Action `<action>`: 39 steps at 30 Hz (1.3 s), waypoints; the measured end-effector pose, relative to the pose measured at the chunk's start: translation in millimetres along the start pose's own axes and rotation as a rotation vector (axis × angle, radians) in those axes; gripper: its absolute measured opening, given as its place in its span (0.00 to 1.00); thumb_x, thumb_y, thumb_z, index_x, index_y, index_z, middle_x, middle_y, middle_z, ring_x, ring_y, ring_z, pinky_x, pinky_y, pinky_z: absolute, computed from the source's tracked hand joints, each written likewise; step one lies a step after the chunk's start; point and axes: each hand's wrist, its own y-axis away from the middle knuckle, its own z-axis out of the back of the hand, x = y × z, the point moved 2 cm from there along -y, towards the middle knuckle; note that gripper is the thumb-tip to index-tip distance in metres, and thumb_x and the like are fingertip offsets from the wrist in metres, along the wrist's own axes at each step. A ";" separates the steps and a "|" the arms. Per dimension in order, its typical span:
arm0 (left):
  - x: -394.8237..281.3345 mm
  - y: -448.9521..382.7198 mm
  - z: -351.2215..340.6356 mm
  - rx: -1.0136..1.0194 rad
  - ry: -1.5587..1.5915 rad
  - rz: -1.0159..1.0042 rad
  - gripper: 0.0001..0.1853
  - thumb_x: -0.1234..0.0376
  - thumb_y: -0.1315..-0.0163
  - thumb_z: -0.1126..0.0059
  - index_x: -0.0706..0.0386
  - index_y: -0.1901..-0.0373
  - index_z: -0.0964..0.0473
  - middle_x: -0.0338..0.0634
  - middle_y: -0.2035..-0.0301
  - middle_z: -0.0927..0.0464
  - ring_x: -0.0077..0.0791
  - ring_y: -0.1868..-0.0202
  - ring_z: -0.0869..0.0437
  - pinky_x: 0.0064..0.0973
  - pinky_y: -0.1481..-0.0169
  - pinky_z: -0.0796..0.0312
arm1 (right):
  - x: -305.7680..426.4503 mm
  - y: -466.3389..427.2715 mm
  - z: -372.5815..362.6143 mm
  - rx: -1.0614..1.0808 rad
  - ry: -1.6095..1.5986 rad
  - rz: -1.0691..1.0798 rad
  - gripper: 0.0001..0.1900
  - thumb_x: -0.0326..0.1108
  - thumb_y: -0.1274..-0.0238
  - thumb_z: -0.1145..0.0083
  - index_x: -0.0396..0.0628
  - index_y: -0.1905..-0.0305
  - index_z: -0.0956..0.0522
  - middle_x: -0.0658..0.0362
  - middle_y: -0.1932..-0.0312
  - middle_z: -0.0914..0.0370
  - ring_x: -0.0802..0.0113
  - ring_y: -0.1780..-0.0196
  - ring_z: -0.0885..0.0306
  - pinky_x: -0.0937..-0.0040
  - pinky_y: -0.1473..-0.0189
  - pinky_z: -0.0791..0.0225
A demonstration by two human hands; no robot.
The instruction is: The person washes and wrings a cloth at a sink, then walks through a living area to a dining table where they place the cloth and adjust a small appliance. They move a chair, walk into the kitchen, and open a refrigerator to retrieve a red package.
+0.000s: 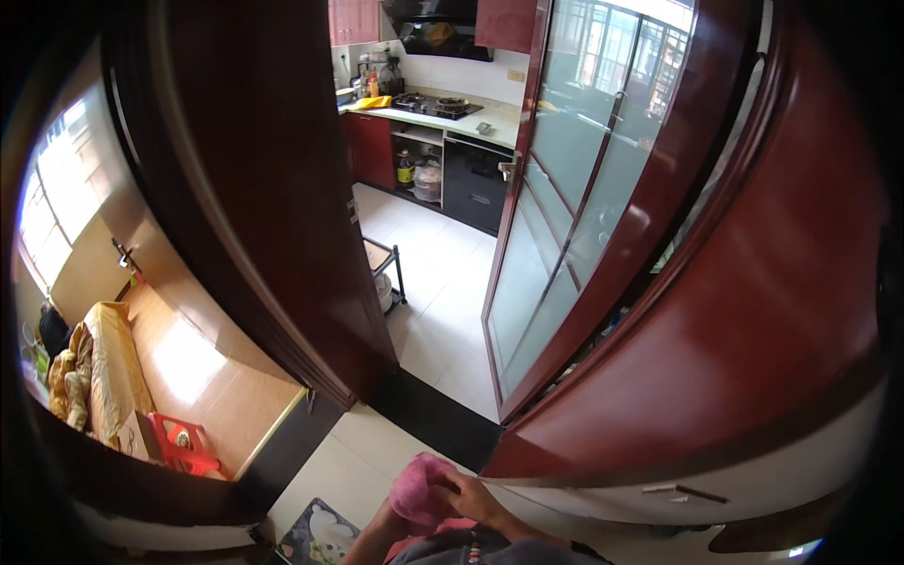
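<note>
A pink cloth is bunched up close to my body at the bottom centre. My right hand grips it from the right, with the fingers pressed into its folds. The cloth covers most of my left hand, whose wrist and forearm show below it on the left; its fingers are hidden, so I cannot tell how they lie. Beyond the hands, a kitchen door with frosted glass panels stands open on the right side of the doorway.
A dark threshold crosses the kitchen doorway. Inside stand a black rolling cart and a counter with a gas hob. At left, a red plastic stool stands beside a bed. A patterned mat lies on the floor.
</note>
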 end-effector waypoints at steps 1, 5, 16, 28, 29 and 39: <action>-17.7 -5.5 -4.4 0.009 0.012 -0.001 0.17 0.70 0.35 0.43 0.62 0.44 0.27 0.45 0.52 0.22 0.31 0.51 0.18 0.25 0.46 0.24 | 5.4 -7.4 8.5 -0.026 -0.020 -0.051 0.19 0.40 0.32 0.42 0.44 0.42 0.25 0.49 0.52 0.19 0.59 0.51 0.19 0.67 0.47 0.28; -59.7 -40.9 1.6 -0.026 0.135 0.096 0.18 0.64 0.32 0.45 0.62 0.44 0.27 0.46 0.50 0.22 0.34 0.50 0.18 0.28 0.45 0.24 | 11.8 -27.3 37.3 -0.162 -0.155 -0.197 0.13 0.35 0.30 0.43 0.40 0.48 0.23 0.59 0.61 0.18 0.77 0.62 0.22 0.77 0.59 0.28; -157.5 -172.0 79.9 0.233 0.166 0.120 0.31 0.55 0.37 0.38 0.55 0.35 0.35 0.47 0.40 0.29 0.41 0.39 0.25 0.43 0.35 0.30 | -0.1 -118.4 86.0 -0.557 -0.484 -0.395 0.13 0.28 0.30 0.50 0.39 0.45 0.28 0.53 0.57 0.20 0.70 0.58 0.20 0.75 0.63 0.26; -268.2 -293.3 119.0 0.246 0.378 0.371 0.17 0.58 0.32 0.47 0.58 0.49 0.30 0.44 0.57 0.26 0.39 0.54 0.20 0.40 0.47 0.24 | 11.1 -262.6 149.3 -0.745 -0.576 -0.256 0.13 0.29 0.29 0.53 0.39 0.44 0.29 0.54 0.58 0.19 0.72 0.62 0.20 0.77 0.68 0.27; -271.1 -303.5 117.8 0.313 0.398 0.399 0.17 0.58 0.32 0.48 0.58 0.48 0.30 0.44 0.55 0.26 0.40 0.53 0.21 0.41 0.47 0.25 | 8.7 -267.2 157.4 -0.762 -0.583 -0.264 0.13 0.30 0.29 0.53 0.39 0.44 0.29 0.54 0.58 0.19 0.72 0.62 0.20 0.77 0.68 0.27; -341.7 -404.1 87.5 0.295 0.327 0.303 0.13 0.64 0.35 0.48 0.56 0.51 0.31 0.45 0.56 0.28 0.38 0.52 0.25 0.40 0.46 0.30 | 12.4 -371.4 278.1 -0.824 -0.557 -0.152 0.13 0.31 0.29 0.53 0.42 0.44 0.29 0.55 0.59 0.20 0.72 0.64 0.21 0.79 0.69 0.28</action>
